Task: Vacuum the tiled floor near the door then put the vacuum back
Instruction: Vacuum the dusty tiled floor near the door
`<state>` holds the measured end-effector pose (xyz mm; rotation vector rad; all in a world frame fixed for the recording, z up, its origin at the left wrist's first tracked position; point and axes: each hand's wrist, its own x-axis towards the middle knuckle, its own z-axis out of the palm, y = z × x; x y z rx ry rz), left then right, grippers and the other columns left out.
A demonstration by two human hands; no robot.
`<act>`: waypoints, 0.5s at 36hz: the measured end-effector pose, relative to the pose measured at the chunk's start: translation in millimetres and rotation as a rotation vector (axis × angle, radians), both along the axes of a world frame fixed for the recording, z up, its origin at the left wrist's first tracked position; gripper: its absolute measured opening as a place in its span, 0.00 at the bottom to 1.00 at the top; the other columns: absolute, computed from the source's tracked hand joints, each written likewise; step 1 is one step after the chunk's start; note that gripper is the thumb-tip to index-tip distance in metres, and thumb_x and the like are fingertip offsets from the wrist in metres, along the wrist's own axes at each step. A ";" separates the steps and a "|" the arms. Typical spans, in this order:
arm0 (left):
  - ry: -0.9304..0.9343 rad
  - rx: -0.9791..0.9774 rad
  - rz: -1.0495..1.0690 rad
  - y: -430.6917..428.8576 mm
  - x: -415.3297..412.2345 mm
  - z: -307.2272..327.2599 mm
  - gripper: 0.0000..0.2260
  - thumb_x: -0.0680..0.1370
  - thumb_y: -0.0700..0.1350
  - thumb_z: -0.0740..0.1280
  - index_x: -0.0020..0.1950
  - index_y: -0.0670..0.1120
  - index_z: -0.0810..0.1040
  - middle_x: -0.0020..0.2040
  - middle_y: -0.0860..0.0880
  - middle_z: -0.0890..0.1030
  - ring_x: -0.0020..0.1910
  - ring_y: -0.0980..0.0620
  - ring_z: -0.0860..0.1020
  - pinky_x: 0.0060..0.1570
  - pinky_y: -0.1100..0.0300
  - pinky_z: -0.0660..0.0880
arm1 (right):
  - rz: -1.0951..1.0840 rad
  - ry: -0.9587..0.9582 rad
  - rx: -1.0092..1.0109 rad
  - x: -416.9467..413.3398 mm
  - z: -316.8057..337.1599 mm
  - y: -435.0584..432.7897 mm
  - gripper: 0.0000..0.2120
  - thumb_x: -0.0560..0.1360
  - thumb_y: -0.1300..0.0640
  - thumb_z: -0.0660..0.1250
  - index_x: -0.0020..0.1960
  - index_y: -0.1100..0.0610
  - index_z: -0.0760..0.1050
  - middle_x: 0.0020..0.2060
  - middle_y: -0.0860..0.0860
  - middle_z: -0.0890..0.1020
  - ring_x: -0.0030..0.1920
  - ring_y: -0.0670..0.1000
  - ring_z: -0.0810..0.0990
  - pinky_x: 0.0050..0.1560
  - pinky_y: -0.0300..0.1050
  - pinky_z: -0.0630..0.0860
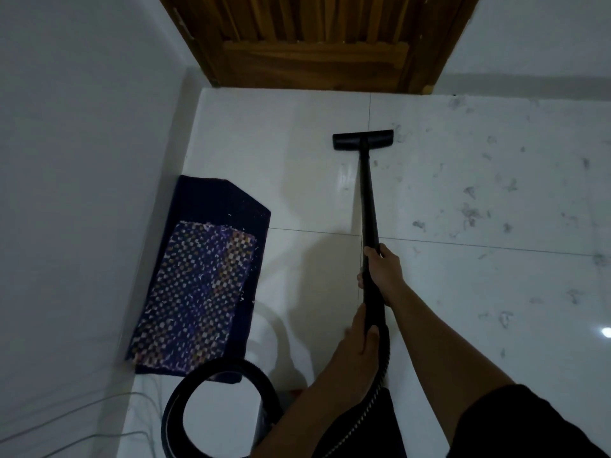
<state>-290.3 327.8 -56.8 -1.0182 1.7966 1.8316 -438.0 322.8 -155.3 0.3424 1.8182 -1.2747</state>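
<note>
A black vacuum wand [368, 193] runs from my hands out to a flat black floor head [362, 139] resting on the white tiled floor [281, 153], a short way in front of the wooden door [314, 44]. My right hand [383, 269] grips the wand higher up. My left hand [358, 335] holds it lower, where the ribbed hose [380, 375] begins. The hose curls back in a loop [175, 404] at the lower left. Grey dust clumps [469, 213] are scattered over the tiles right of the floor head.
A dark blue mat with a checkered cloth on it [198, 285] lies along the left wall. A white round object [264, 338] sits partly behind the hose loop. Thin cables [66, 421] run across the lower left. White walls flank the door.
</note>
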 end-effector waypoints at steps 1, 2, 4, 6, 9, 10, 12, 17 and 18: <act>0.005 0.000 -0.001 2.1 3.2 0.7 0.23 0.82 0.56 0.47 0.77 0.58 0.47 0.74 0.49 0.66 0.71 0.48 0.67 0.72 0.48 0.62 | -0.002 0.000 -0.001 3.2 1.3 2.3 0.05 0.79 0.59 0.61 0.49 0.61 0.71 0.30 0.57 0.72 0.23 0.54 0.72 0.24 0.42 0.72; 0.016 0.001 -0.001 4.2 5.8 2.2 0.23 0.82 0.56 0.47 0.77 0.59 0.47 0.73 0.49 0.66 0.71 0.48 0.67 0.72 0.48 0.62 | -0.005 -0.001 -0.001 6.3 2.4 4.5 0.05 0.79 0.59 0.61 0.49 0.61 0.71 0.29 0.57 0.72 0.23 0.54 0.72 0.24 0.42 0.72; 0.033 -0.006 -0.014 8.8 11.5 5.4 0.23 0.82 0.56 0.47 0.76 0.60 0.47 0.73 0.48 0.67 0.71 0.46 0.67 0.71 0.47 0.63 | -0.015 -0.003 -0.004 12.0 4.4 9.3 0.05 0.79 0.59 0.61 0.49 0.61 0.71 0.29 0.57 0.72 0.22 0.54 0.72 0.24 0.42 0.71; 0.038 -0.023 -0.029 14.7 18.0 6.8 0.23 0.81 0.58 0.46 0.76 0.61 0.46 0.73 0.47 0.67 0.70 0.43 0.67 0.71 0.45 0.63 | -0.020 -0.006 -0.006 17.4 6.2 14.2 0.05 0.79 0.59 0.61 0.49 0.61 0.71 0.28 0.57 0.72 0.22 0.53 0.72 0.25 0.42 0.72; 0.031 -0.059 -0.060 23.3 25.7 9.7 0.25 0.79 0.60 0.45 0.76 0.61 0.46 0.72 0.45 0.69 0.69 0.40 0.69 0.69 0.43 0.65 | -0.021 -0.002 -0.015 24.5 9.8 22.2 0.04 0.79 0.59 0.61 0.49 0.61 0.71 0.28 0.57 0.72 0.22 0.53 0.71 0.25 0.42 0.72; 0.037 -0.066 -0.065 25.4 27.4 11.4 0.24 0.80 0.59 0.45 0.76 0.60 0.46 0.70 0.45 0.70 0.66 0.40 0.71 0.67 0.44 0.67 | -0.021 0.003 -0.020 26.5 11.1 24.9 0.04 0.79 0.60 0.61 0.49 0.61 0.71 0.28 0.57 0.71 0.22 0.53 0.71 0.25 0.42 0.71; 0.059 -0.069 -0.068 28.9 29.4 16.2 0.23 0.82 0.55 0.46 0.77 0.58 0.45 0.68 0.44 0.72 0.63 0.42 0.74 0.64 0.50 0.70 | -0.018 0.009 -0.025 29.7 13.2 29.9 0.04 0.79 0.60 0.61 0.47 0.60 0.70 0.28 0.57 0.71 0.22 0.53 0.71 0.24 0.42 0.71; 0.082 -0.078 -0.078 36.7 32.5 27.2 0.22 0.83 0.50 0.46 0.77 0.55 0.45 0.51 0.49 0.77 0.39 0.59 0.76 0.39 0.74 0.69 | -0.025 0.002 -0.032 35.1 15.5 39.7 0.04 0.79 0.60 0.61 0.47 0.60 0.70 0.28 0.57 0.71 0.22 0.53 0.71 0.24 0.41 0.71; 0.077 -0.075 -0.080 38.3 33.1 28.0 0.22 0.83 0.50 0.46 0.77 0.55 0.45 0.49 0.50 0.76 0.36 0.60 0.74 0.36 0.74 0.68 | -0.027 -0.005 -0.036 35.9 15.7 41.3 0.04 0.79 0.60 0.61 0.47 0.60 0.70 0.28 0.57 0.71 0.22 0.53 0.71 0.24 0.42 0.71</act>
